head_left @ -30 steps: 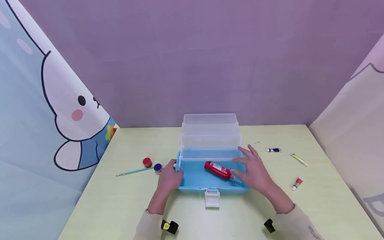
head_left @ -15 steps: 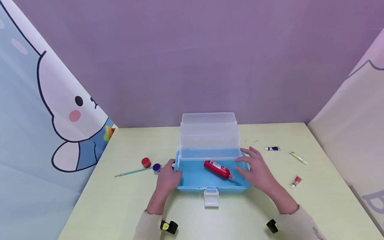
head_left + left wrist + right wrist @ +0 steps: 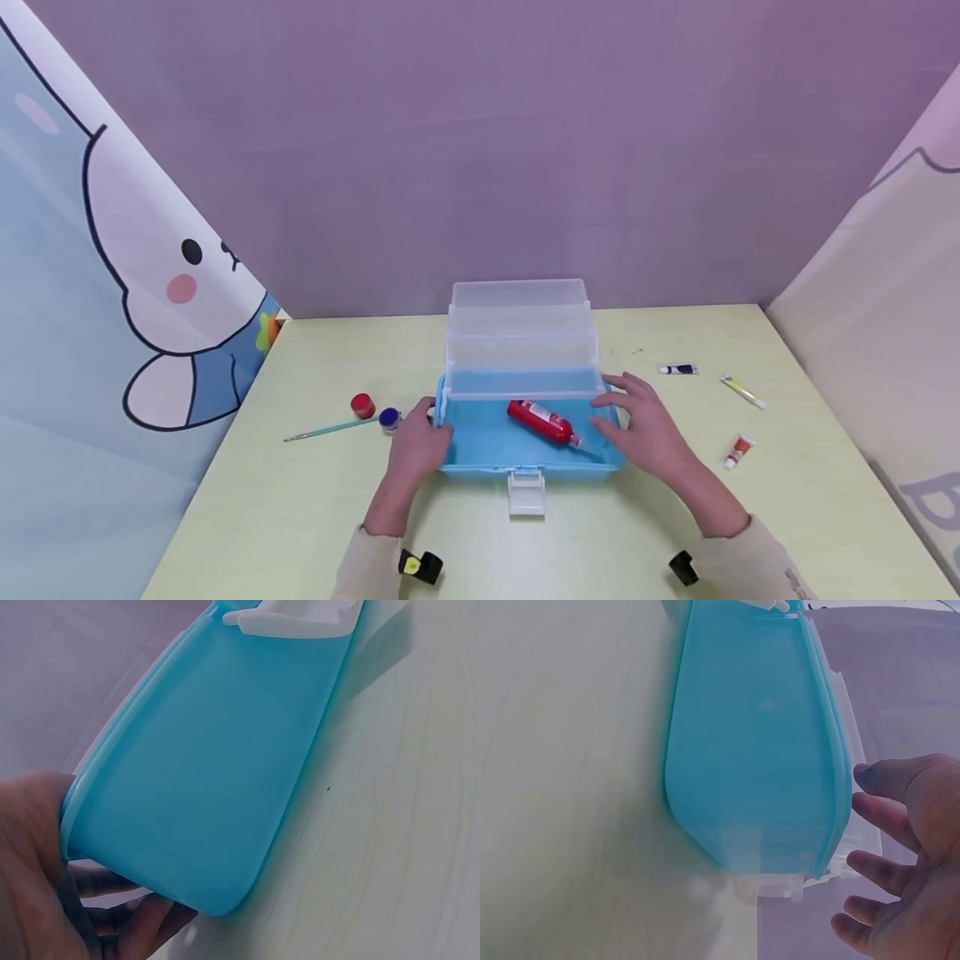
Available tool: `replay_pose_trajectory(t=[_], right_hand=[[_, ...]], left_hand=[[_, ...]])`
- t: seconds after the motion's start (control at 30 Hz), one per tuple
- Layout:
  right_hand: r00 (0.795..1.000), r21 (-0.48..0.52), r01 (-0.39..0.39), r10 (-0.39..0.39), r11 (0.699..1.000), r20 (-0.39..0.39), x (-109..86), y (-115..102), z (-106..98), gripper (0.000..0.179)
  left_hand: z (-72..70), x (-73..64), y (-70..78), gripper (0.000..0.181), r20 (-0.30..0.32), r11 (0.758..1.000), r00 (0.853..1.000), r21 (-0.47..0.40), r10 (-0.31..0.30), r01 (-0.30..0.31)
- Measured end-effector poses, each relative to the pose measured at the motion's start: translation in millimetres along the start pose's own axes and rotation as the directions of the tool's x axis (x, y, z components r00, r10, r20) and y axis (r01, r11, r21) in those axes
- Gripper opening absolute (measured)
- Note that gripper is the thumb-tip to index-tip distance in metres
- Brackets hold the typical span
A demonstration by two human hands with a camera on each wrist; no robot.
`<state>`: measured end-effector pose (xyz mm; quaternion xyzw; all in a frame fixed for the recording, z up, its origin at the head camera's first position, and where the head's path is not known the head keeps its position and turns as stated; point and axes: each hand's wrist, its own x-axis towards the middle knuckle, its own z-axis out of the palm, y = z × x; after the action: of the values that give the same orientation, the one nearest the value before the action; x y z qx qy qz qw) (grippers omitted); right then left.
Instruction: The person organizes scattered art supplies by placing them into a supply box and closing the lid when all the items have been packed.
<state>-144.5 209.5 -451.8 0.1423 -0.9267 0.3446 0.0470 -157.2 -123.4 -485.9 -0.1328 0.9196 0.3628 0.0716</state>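
Note:
A light blue plastic box (image 3: 480,442) stands on the table with its translucent lid (image 3: 519,323) raised at the back. Inside it, a red bottle (image 3: 540,422) with a clear pointed tip lies slantwise. My left hand (image 3: 417,446) grips the box's left end, thumb over the rim; in the left wrist view the fingers (image 3: 154,922) bend around the outer side. At the right end, my right hand (image 3: 647,429) is spread with nothing in it. Its fingertips are right at the rim in the right wrist view. A white latch (image 3: 527,493) hangs down in front.
Left of the box lie a red-lidded jar (image 3: 363,406), a blue-lidded jar (image 3: 389,419) and a thin teal brush (image 3: 330,431). On the right are a dark blue tube (image 3: 678,369), a yellow tube (image 3: 742,392) and an orange-red tube (image 3: 739,452). A purple backdrop rises behind the table.
My right hand has drawn back from over the red bottle's tip to the box's right rim. The left hand keeps its hold, and the bottle stays inside.

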Motion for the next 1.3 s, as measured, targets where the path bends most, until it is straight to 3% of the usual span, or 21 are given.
replay_pose_trajectory(t=[0.63, 1.13, 1.3], right_hand=[[0.999, 0.093, -0.026, 0.024, 0.995, 0.028, -8.0, 9.4, 6.5, 0.027], [0.997, 0.194, -0.032, 0.045, 0.980, -0.061, -16.9, 18.7, 14.7, 0.031], [0.995, 0.213, -0.077, 0.090, 0.974, -0.053, -20.3, 21.6, 17.8, 0.029]], left_hand=[[-3.9, -2.8, -1.4, 0.051, 0.000, 1.000, 1.000, -0.018, -0.003, 0.003], [-0.5, 0.0, -1.4, 0.051, 0.004, 1.000, 1.000, -0.028, 0.000, 0.000], [0.1, -0.1, -0.7, 0.051, 0.003, 1.000, 1.000, -0.029, 0.000, 0.001]])
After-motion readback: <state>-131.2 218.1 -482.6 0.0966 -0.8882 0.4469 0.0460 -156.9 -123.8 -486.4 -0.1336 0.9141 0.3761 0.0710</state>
